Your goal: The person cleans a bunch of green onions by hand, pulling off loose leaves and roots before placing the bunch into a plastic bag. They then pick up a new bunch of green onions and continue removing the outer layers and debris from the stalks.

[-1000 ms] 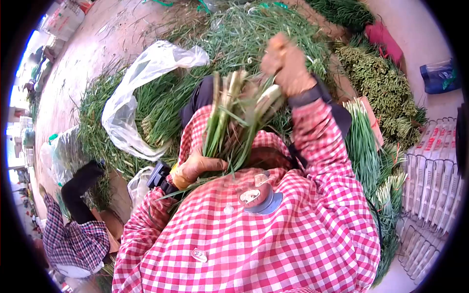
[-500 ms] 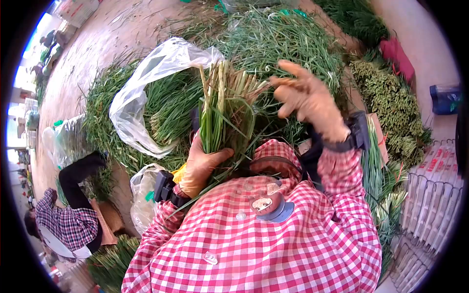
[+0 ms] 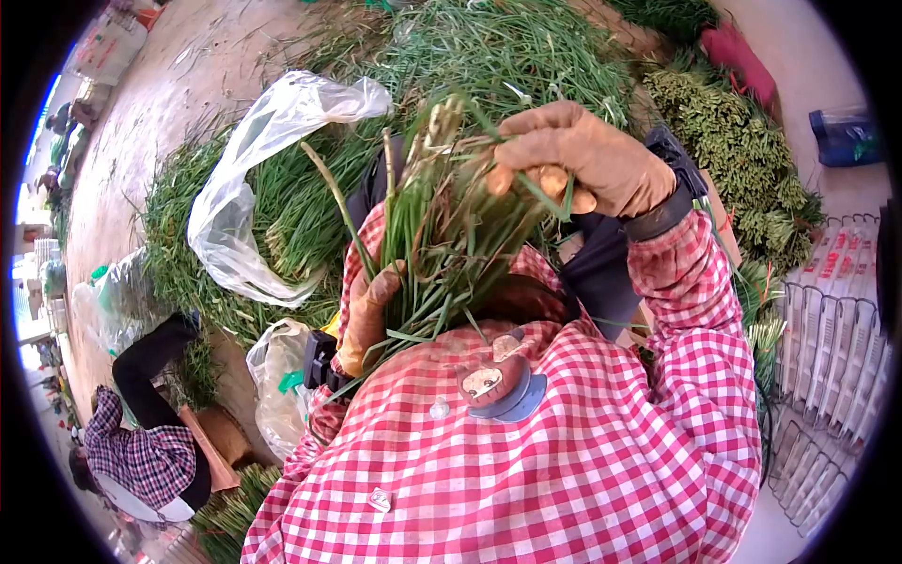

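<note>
**Clamping the bunch [image 3: 442, 235] of green stalks at both ends**

Grasping it low down with the left hand [image 3: 371, 315], gloved fingers wrapped tight round the leafy part just above the checked shirt [image 3: 564, 451]. Closing over the upper, paler cut ends with the right hand [image 3: 583, 155], gloved too, fist curled round the stalks there. Held in the air before the chest, not resting on the floor [image 3: 160, 103].

Lying with the long axis upward and a little to the right, from the lower grip to the upper one: cut ends at the right hand, leaves at the left.

Thin, limp, flat-bladed greens, stiffer and straw-coloured toward the cut ends, with some strands splaying loose. Tan gloves, soft and worn; leather or cloth, hard to tell.

Beyond, spread over the floor toward its far edge, a loose heap of greens [image 3: 507, 47], with a crumpled clear plastic bag [image 3: 254, 179] on its left side. At the right edge, white wire racks [image 3: 836, 320]; at the lower left, another person [image 3: 141, 461] in plaid.
</note>
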{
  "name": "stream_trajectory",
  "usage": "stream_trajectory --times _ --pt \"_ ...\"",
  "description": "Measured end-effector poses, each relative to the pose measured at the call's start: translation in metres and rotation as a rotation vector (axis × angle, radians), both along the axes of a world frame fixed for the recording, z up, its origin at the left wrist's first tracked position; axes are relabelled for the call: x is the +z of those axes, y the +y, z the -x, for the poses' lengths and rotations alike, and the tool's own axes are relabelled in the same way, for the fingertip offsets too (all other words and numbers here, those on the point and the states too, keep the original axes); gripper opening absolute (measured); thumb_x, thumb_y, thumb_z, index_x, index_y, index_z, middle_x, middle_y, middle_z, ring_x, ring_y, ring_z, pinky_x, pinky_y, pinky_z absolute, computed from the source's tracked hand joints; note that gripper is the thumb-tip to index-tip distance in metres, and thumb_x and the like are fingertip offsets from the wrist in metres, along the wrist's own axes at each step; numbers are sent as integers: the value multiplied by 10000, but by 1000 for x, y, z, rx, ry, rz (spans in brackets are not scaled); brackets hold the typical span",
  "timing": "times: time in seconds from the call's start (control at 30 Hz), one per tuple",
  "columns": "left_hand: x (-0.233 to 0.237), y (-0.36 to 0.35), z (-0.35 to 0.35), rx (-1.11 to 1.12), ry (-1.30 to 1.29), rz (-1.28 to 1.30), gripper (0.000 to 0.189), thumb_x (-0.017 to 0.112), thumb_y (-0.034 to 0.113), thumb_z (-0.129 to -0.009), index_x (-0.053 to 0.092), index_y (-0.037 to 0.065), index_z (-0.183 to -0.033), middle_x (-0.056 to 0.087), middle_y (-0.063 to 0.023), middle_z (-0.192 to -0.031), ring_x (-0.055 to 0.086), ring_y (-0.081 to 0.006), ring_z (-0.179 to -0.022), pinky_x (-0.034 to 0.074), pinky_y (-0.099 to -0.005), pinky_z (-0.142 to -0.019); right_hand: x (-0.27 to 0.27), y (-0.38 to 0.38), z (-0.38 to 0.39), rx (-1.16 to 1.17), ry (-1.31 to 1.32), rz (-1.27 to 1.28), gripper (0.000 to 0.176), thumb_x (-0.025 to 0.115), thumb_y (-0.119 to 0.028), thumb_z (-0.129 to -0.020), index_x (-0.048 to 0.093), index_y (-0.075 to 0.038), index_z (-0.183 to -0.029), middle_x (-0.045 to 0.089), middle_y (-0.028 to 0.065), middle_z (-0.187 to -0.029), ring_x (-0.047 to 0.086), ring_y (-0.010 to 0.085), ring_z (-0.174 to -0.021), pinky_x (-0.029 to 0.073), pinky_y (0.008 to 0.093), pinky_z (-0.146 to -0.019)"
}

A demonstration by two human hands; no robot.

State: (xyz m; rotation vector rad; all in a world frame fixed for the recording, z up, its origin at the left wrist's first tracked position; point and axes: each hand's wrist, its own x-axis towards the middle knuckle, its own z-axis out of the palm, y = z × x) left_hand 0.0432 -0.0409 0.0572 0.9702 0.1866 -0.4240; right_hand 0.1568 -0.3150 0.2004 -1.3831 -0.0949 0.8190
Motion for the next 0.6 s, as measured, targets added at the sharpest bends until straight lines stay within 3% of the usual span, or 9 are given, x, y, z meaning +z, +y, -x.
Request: stream_trajectory --times 0.1,0.17,0.23,0.33,0.37,0.4,0.43,0.5,0.6 --pt "-5 -2 2 -13 9 -140 434 650 235 -871 534 34 -1238 614 -40 -1054 584 -109 -914 482 -281 -805 -18 -28 -9 -118 -69 -368 257 562 -193 -890 627 53 -925 503 -42 -563 417 32 -392 381 164 -368" --pt "-73 31 -3 -160 -503 -637 396 647 231 -873 558 37 -1206 621 -39 -1042 591 -105 -903 480 -272 -805 -24 -55 -28 -207 -171 -624 270 513 -179 -915 592 70 -979 482 -54 -562 416 32 -401 402 173 -416" --pt "-99 34 12 -113 291 -121 399 661 255 -847 581 48 -1179 637 -53 -1046 609 -135 -907 482 -274 -814 -21 -92 -43 -353 -312 -782 285 462 -108 -929 507 131 -1078 488 -59 -602 446 18 -439 427 165 -456" --pt "-33 28 9 -103 232 162 433 649 305 -838 581 57 -1187 634 -65 -1066 614 -158 -911 484 -285 -818 -25 -151 -70 -628 -342 -765 264 490 -162 -926 572 75 -1006 463 -64 -586 467 33 -488 448 203 -524" --pt "-37 37 14 -129 275 70 432 625 339 -837 577 65 -1167 628 -42 -1036 594 -140 -901 478 -275 -800 -54 -183 -89 -582 -449 -441 278 518 -202 -919 584 51 -1011 575 -25 -707 540 46 -589 477 206 -548" --pt "-52 50 11 -228 203 69 360 622 319 -816 565 70 -1069 593 -14 -958 552 -125 -843 447 -261 -752 -60 -158 -85 -758 -396 410 398 574 -296 -890 578 46 -1092 670 77 -924 643 149 -751 530 256 -662" --pt "-66 64 8 -321 126 67 294 620 300 -795 554 75 -972 558 15 -880 509 -110 -784 417 -247 -704 -90 -154 -76 -551 -481 929 451 608 -342 -862 584 25 -1123 664 115 -1009 650 199 -845 528 287 -736" --pt "-59 61 8 -295 -275 -181 276 632 256 -790 533 68 -965 547 -26 -912 502 -149 -828 404 -284 -740 -99 -131 -49 -345 -585 1268 548 672 -427 -798 599 -27 -1164 650 162 -1112 629 276 -1010 491 331 -881" --pt "-102 85 22 -191 -993 -592 443 692 177 -815 514 8 -1183 589 -208 -1195 556 -326 -1142 420 -431 -978 -32 -30 14 -245 -1002 827 664 718 -560 -677 632 -93 -1141 642 123 -1144 574 285 -1116 400 377 -1004"
